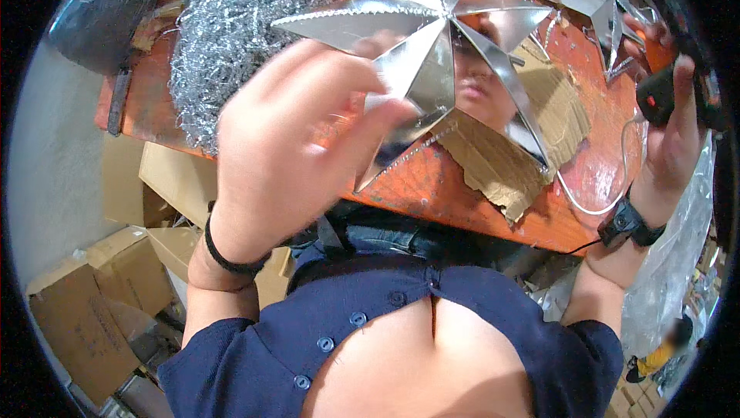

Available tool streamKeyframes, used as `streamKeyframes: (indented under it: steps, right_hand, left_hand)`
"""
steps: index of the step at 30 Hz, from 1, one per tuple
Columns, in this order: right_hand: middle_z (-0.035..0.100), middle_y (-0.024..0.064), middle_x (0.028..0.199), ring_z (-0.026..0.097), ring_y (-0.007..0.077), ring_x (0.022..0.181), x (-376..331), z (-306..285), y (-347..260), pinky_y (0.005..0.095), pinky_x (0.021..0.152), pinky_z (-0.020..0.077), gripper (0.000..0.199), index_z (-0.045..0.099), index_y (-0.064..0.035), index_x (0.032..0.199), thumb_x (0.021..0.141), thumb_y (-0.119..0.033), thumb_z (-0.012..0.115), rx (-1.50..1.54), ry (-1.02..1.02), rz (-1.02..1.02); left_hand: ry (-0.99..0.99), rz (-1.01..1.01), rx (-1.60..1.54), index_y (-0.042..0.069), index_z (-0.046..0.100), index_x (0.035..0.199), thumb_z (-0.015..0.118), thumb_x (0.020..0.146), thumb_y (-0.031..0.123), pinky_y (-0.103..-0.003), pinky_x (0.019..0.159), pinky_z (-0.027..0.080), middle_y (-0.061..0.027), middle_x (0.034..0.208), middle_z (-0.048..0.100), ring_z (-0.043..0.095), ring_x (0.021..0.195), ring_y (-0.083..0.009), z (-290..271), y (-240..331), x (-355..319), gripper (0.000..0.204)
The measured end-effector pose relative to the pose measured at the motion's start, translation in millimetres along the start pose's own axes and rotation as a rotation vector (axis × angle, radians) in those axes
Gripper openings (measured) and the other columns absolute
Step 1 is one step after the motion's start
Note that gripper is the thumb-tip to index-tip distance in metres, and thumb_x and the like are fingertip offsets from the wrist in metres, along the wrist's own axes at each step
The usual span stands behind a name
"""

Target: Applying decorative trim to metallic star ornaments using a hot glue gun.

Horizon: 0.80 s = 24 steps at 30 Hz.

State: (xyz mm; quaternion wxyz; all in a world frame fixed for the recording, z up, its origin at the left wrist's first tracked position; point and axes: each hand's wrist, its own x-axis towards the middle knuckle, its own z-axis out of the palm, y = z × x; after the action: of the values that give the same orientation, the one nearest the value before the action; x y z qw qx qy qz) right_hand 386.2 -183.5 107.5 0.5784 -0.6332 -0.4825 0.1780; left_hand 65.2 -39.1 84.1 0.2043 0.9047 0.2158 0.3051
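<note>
The left hand [285, 133] gripped a shiny silver folded-metal star [432, 55] above the near edge of the orange table [432, 187]. At far right, the right hand [678, 125] was closed around a black glue gun [667, 90]. Silver tinsel [231, 25] lay far left.

Left hand [285, 140] pinches shiny silver folded star [432, 55] above orange table [432, 187]. Right hand [674, 133] grips black tool [663, 94] at right. Silver tinsel heap [231, 25] at table's left; torn cardboard [509, 156] under star.
</note>
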Motion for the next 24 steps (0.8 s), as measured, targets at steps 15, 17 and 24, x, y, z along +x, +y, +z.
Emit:
streamKeyframes:
  steps: [15, 17, 24]
  right_hand:
    - [0.063, 0.0153, 0.124, 0.059, 0.0238, 0.119, 23, 16, 7, 0.0325, 0.098, 0.0449, 0.038, 0.061, -0.0022, 0.126, 0.102, -0.03, 0.05, 0.045, -0.091, -0.069]
    - [0.063, 0.0141, 0.124, 0.058, 0.0264, 0.12, 21, 10, 12, 0.0339, 0.095, 0.0467, 0.035, 0.061, -0.0022, 0.125, 0.103, -0.027, 0.049, -0.026, -0.159, -0.273]
    - [0.064, 0.0126, 0.117, 0.061, 0.0272, 0.116, 20, 19, -5, 0.034, 0.091, 0.0495, 0.033, 0.061, -0.0006, 0.12, 0.103, -0.026, 0.048, -0.147, -0.221, -0.398]
  left_hand:
    - [-0.118, 0.29, 0.425, 0.005, 0.07, 0.093, 0.073, 0.066, 0.007, -0.033, 0.069, 0.05, -0.005, 0.087, 0.059, 0.058, 0.078, -0.0199, 21, 30, 2, 0.027]
    - [-0.099, 0.234, 0.351, 0.004, 0.068, 0.093, 0.071, 0.068, 0.003, -0.038, 0.073, 0.051, -0.0087, 0.089, 0.061, 0.06, 0.083, -0.0257, 15, 25, 10, 0.025]
    - [0.861, 0.091, -0.737, -0.001, 0.059, 0.099, 0.049, 0.098, 0.016, -0.042, 0.086, 0.047, -0.0131, 0.094, 0.061, 0.059, 0.094, -0.0271, -144, -39, -36, 0.02]
